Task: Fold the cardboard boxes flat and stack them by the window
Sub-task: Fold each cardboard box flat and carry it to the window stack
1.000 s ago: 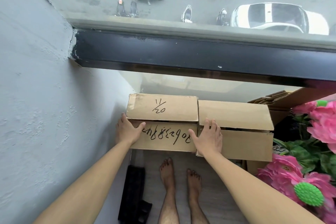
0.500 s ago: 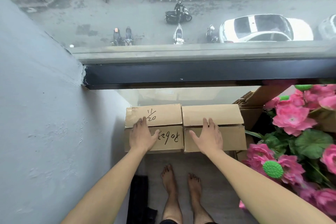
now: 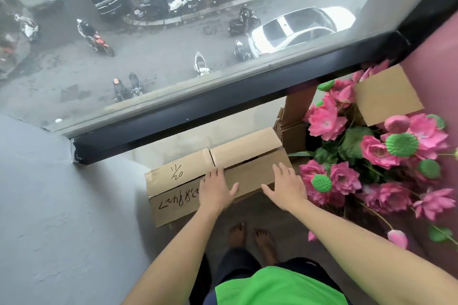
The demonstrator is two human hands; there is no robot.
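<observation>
The flattened cardboard box point(image 3: 213, 176) lies just below the window point(image 3: 173, 57), marker scrawl up. Left hand point(image 3: 216, 188) and right hand point(image 3: 287, 186) press flat on it, fingers spread (nothing gripped). Stacking looks nearly done; more cardboard point(image 3: 292, 131) stands alongside.

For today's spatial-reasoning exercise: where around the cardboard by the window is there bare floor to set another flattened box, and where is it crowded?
Bare floor lies between the grey wall and the cardboard box, and in front of it around the feet. Right of the box it is crowded: pink flowers and more cardboard. Both hands, left hand and right hand, lie flat on it.
</observation>
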